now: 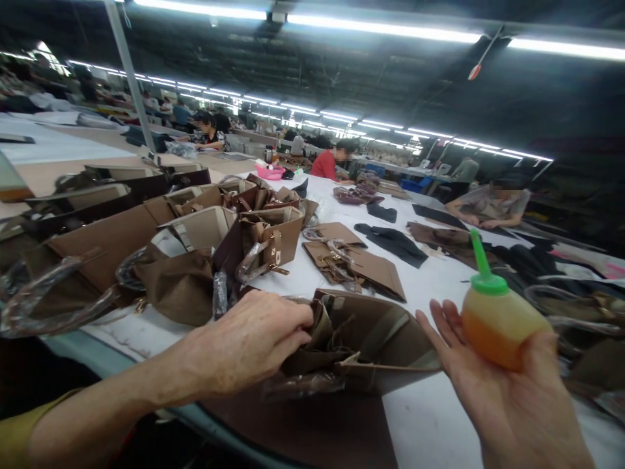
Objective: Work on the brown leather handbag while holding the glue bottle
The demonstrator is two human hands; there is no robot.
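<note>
**Bottle on an open palm, bag gripped at the surface edge**

Step in hand, as I read it: readying the bag for the bottle, nothing applied yet. L hand (254, 339) is down on the brown bag (371, 345), fingers curled tight into the crumpled lining at its left end and holding the mouth open. R hand (508, 397) is palm-up to the right of the bag w/ fingers spread flat. The squeeze bottle (502, 322) just rests on that palm, not clasped; the blur hides whether the thumb braces it.

Next move calls for closing the R fingers round the bottle first, since it sits loose, then tipping it over towards the bag mouth while the L hand keeps its hold.

Bottle's long axis is near upright and leans slightly left. Its green nozzle (481, 257) points up and away from the bag. The bag lies on its side at the near edge of the white surface (439, 423), long axis approx. left-right.

Other bags (263, 241) are crowded upper left.
</note>
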